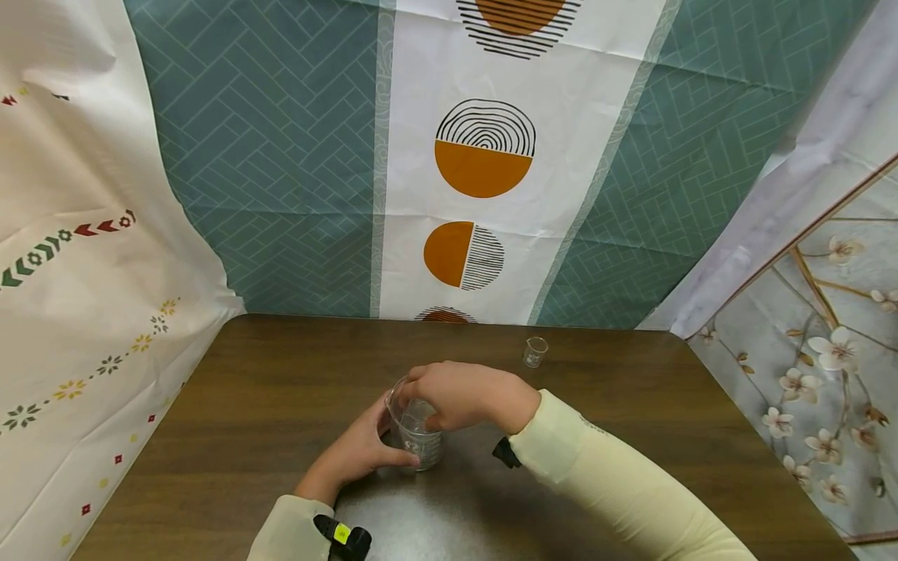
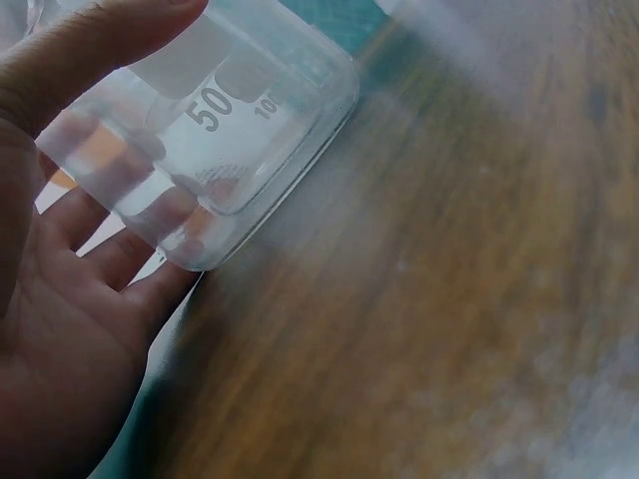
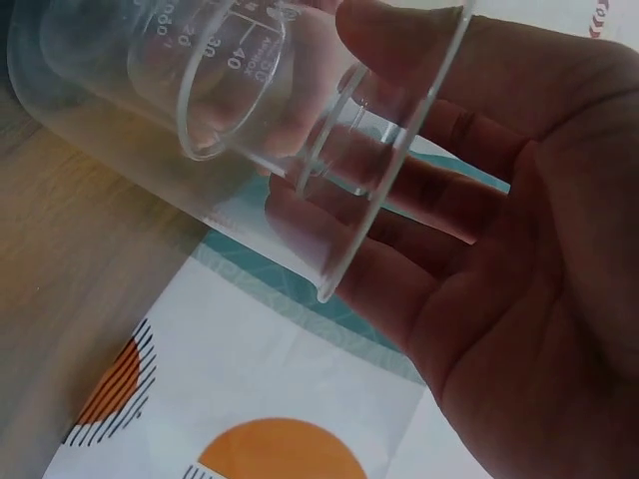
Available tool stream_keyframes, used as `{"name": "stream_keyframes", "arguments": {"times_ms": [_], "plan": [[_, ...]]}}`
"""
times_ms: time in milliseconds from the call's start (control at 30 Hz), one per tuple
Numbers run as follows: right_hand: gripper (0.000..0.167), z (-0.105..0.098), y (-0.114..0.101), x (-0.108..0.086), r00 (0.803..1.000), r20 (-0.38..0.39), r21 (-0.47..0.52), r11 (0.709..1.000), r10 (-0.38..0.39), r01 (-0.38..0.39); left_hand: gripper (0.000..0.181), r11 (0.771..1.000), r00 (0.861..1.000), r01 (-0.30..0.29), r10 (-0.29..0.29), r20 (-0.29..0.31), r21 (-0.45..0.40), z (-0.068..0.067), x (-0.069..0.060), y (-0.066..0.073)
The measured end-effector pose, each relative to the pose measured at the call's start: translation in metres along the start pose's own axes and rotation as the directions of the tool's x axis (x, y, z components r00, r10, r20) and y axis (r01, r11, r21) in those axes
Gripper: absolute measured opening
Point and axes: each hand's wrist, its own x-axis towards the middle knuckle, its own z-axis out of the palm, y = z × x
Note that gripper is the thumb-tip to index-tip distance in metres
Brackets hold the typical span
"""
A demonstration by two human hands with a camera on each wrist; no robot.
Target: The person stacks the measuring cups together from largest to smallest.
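A large clear beaker (image 1: 423, 446) stands on the table in front of me. My left hand (image 1: 359, 447) holds it round its left side, thumb in front and fingers behind, as the left wrist view also shows. From above, my right hand (image 1: 459, 394) reaches in at the rim. Inside the large beaker sits a smaller beaker (image 3: 240, 52) with white graduation marks. In the right wrist view, a still smaller clear glass piece (image 3: 371, 130), seemingly a tiny beaker, lies between my right thumb and fingers. Glass overlaps and reflections partly blur its outline.
Another small beaker (image 1: 535, 352) stands near the back of the brown wooden table (image 1: 295, 366), right of my hands. Patterned cloth (image 1: 295, 156) hangs behind the table. Floral cloth (image 1: 828, 405) lies along the right side.
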Motion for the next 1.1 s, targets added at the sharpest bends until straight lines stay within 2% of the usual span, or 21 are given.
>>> {"name": "stream_keyframes", "arguments": {"times_ms": [233, 500, 1100], "plan": [[0.038, 0.001, -0.002, 0.004, 1.000, 0.020, 0.010, 1.000, 0.012, -0.012, 0.107, 1.000, 1.000, -0.002, 0.002, 0.009, 0.019, 0.000, 0.000, 0.000], [0.038, 0.002, -0.003, 0.007, 0.998, 0.055, 0.006, 0.999, 0.036, -0.036, 0.106, 1.000, 1.000, 0.000, 0.000, 0.020, 0.003, 0.000, 0.000, -0.001], [0.041, 0.006, -0.003, 0.011, 0.997, 0.059, 0.042, 0.998, 0.042, -0.044, 0.107, 1.000, 1.000, 0.018, -0.018, 0.016, 0.009, -0.001, 0.001, -0.002]]}}
